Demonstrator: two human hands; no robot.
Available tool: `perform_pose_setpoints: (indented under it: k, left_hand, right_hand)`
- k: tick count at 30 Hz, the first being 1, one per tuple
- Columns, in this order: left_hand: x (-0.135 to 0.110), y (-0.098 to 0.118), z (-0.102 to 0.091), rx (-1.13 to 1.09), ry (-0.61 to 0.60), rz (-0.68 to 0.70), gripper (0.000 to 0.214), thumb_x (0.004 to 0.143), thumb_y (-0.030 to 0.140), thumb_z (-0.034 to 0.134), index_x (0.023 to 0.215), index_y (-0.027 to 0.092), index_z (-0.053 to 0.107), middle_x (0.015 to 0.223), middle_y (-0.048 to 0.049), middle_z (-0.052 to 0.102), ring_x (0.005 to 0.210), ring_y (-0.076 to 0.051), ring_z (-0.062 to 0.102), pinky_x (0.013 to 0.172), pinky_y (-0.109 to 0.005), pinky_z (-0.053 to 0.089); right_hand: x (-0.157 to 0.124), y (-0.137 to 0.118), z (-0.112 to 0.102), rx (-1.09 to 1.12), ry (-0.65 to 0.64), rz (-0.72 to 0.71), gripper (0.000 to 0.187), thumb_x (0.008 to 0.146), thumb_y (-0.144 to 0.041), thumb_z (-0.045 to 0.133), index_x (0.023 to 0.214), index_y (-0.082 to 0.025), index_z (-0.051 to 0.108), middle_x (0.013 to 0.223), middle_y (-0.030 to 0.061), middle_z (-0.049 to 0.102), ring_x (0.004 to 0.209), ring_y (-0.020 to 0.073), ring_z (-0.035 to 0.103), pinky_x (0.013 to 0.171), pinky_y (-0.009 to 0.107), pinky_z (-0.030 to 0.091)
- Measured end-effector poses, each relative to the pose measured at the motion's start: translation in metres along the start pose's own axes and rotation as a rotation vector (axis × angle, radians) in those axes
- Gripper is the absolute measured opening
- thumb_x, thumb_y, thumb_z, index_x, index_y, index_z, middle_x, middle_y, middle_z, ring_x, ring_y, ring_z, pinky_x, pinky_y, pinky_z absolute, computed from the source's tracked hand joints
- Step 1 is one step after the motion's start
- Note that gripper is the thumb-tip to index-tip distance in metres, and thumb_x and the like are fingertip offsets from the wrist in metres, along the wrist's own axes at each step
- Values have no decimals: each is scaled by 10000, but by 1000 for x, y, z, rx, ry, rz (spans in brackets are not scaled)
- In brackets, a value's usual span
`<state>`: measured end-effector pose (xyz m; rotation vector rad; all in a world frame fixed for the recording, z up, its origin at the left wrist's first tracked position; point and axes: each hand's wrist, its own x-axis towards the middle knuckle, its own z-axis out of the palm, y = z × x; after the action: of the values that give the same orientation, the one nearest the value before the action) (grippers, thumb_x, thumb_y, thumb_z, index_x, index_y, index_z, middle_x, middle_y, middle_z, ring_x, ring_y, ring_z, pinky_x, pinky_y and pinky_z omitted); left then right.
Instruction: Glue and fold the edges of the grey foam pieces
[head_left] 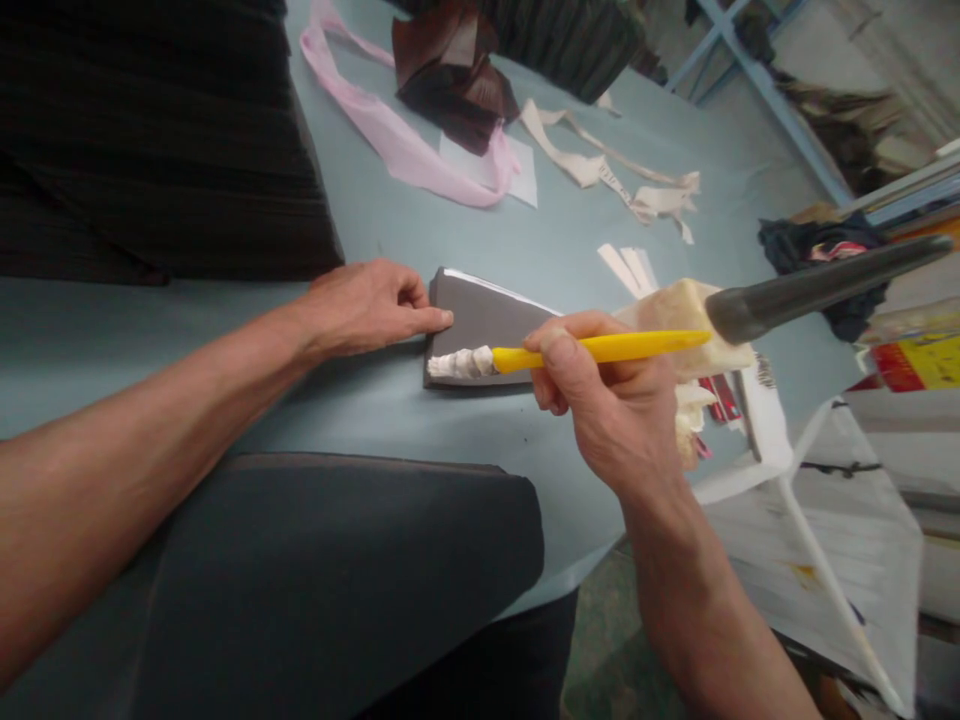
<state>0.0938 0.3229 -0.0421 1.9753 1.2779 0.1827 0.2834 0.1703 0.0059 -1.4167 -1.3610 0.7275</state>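
Grey panel [484, 312] lies between left hand [371, 305], loosely curled, thumb on its end, and right hand [615, 400], pinching a brush [630, 346] over it

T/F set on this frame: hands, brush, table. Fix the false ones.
1. The right hand holds a yellow-handled brush. True.
2. The left hand touches nothing. False: its thumb rests on the end of a dark grey piece.
3. The brush's whitish bristle end points away from the left hand. False: it points to the left hand's side, over the dark grey piece.
4. A pink strip lies on the table. True.
5. The large dark stack stands on the right. False: it stands on the left.
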Motion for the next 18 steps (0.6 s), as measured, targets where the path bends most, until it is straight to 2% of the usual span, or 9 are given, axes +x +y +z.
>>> perform_pose_setpoints:
  k: [6, 11, 18]
  left_hand:
    - [0, 4, 0, 45, -2, -46, 517, 723, 751, 673, 870, 260, 740, 776, -36, 722, 783, -260, 612, 719, -370, 353]
    - [2, 2, 1, 56, -5, -26, 528, 731, 757, 651, 891, 261, 739, 805, -28, 739, 789, -254, 625, 709, -365, 369]
    - [3, -2, 1, 59, -1, -9, 544, 728, 777, 653, 874, 262, 750, 803, -23, 740, 776, -251, 624, 686, -364, 359]
  right_hand:
    - [-3, 0, 1, -1, -26, 7, 443, 948, -655, 778, 853, -225, 730, 577, -68, 531, 519, 85, 499, 521, 249, 457]
    - [-4, 5, 2, -2, -20, 35, 475, 932, -693, 775, 871, -222, 744, 575, -64, 534, 522, 90, 499, 521, 251, 460]
    - [-1, 11, -3, -18, -62, 59, 457, 933, -652, 795, 849, -207, 736, 578, -59, 562, 527, 85, 499, 529, 247, 451]
